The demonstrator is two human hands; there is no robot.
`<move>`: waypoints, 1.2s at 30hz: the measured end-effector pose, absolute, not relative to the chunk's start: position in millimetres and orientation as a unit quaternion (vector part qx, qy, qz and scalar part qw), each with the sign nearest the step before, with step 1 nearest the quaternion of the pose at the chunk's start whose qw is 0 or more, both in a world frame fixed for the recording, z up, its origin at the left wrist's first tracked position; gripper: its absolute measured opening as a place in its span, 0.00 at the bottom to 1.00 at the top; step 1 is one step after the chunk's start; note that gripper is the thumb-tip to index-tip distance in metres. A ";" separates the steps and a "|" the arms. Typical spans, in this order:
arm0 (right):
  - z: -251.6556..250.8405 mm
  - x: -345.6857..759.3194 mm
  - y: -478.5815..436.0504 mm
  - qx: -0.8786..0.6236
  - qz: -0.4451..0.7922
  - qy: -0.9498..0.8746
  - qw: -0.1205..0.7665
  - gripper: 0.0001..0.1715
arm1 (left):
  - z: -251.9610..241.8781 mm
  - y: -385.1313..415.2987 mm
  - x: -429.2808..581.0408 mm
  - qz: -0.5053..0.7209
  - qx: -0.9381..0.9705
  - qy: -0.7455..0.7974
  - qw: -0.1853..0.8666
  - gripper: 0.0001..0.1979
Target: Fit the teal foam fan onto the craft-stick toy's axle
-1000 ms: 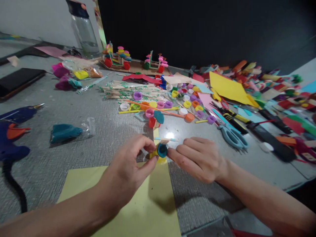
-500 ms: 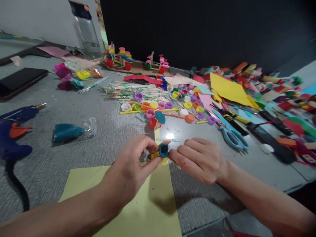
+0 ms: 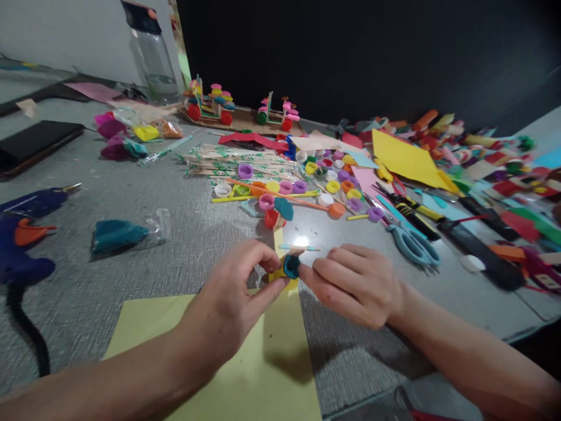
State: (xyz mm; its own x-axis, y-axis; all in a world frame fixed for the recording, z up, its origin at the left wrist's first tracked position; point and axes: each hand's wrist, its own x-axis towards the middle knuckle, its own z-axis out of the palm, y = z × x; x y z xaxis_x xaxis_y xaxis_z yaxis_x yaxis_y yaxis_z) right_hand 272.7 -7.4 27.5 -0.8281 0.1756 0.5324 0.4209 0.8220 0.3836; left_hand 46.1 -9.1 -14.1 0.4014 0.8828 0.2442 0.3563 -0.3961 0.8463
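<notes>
A small craft model stands in front of me, with a yellow base [image 3: 293,285], a pale stick and a red cap [image 3: 270,218]. On its near end sits a round, dark-centred piece of teal clay [image 3: 290,266]. My left hand [image 3: 236,292] pinches this end between thumb and fingers. From the other side, my right hand [image 3: 355,283] has its fingers curled, with the fingertips against the rim of the teal clay. A light-blue and white paper stick [image 3: 300,248] lies across the model just behind. Another teal clay lump [image 3: 284,209] tops the far end.
Yellow paper [image 3: 175,327] lies under my left forearm. A hot glue gun [image 3: 26,245] and a bag of teal clay [image 3: 118,235] are at left. Bundled wooden sticks [image 3: 236,161], bottle caps and blue scissors [image 3: 414,244] lie beyond. A water bottle [image 3: 153,58] stands at the back.
My right fingertips have shifted slightly up along the rim of the teal clay, which has turned a little. My left hand keeps its hold in about the same place.
</notes>
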 end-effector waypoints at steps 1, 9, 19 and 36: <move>28.3 273.6 -7.5 -0.161 -0.250 -0.924 0.240 0.03 | -14.0 -9.0 46.2 0.362 0.754 0.410 0.363 0.04; 23.3 273.0 -8.8 -0.136 -0.251 -0.924 0.256 0.03 | -13.6 -9.4 45.5 0.364 0.755 0.410 0.360 0.05; 27.6 280.9 0.8 -0.400 0.056 -0.834 0.375 0.07 | -15.9 -4.6 44.4 0.371 0.738 0.418 0.379 0.14; 6.2 274.5 14.1 -0.400 0.442 -0.727 0.340 0.16 | -0.7 11.9 48.6 0.364 0.698 0.395 0.473 0.10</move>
State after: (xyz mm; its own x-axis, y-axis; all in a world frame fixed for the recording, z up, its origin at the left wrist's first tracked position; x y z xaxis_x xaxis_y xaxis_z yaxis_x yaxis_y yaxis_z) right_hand 274.5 14.1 6.2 -0.4489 0.8825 0.1403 0.2813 0.2885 -0.9152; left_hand 48.6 11.9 -0.7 0.4218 0.8967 0.1344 0.2073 -0.2397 0.9484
